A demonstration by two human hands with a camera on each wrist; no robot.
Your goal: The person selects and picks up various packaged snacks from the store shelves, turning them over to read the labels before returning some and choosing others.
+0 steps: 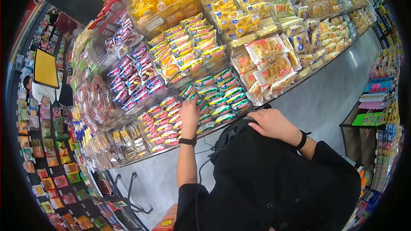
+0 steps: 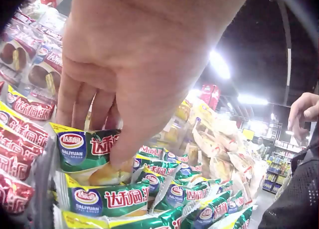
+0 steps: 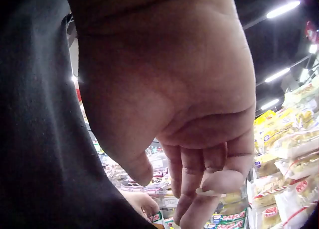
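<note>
My left hand (image 1: 189, 114) reaches into a compartment of green-wrapped snack pies (image 1: 221, 100). In the left wrist view its thumb and fingers pinch the right end of one green Daliyuan pie packet (image 2: 74, 148), with the fingertips hidden behind the wrapper. More green packets (image 2: 107, 198) lie in rows just below and beside it. My right hand (image 1: 274, 124) hangs near the display's front edge, beside the dark clothing, its fingers loosely bent. Nothing shows between those fingers in the right wrist view.
Red-wrapped packets (image 1: 165, 122) fill the compartment to the left, yellow ones (image 1: 182, 51) the one behind. Purple packets (image 1: 137, 75) lie farther left, bagged breads (image 1: 269, 66) to the right. A grey panel (image 1: 325, 90) fronts the display. Shelves of goods flank both sides.
</note>
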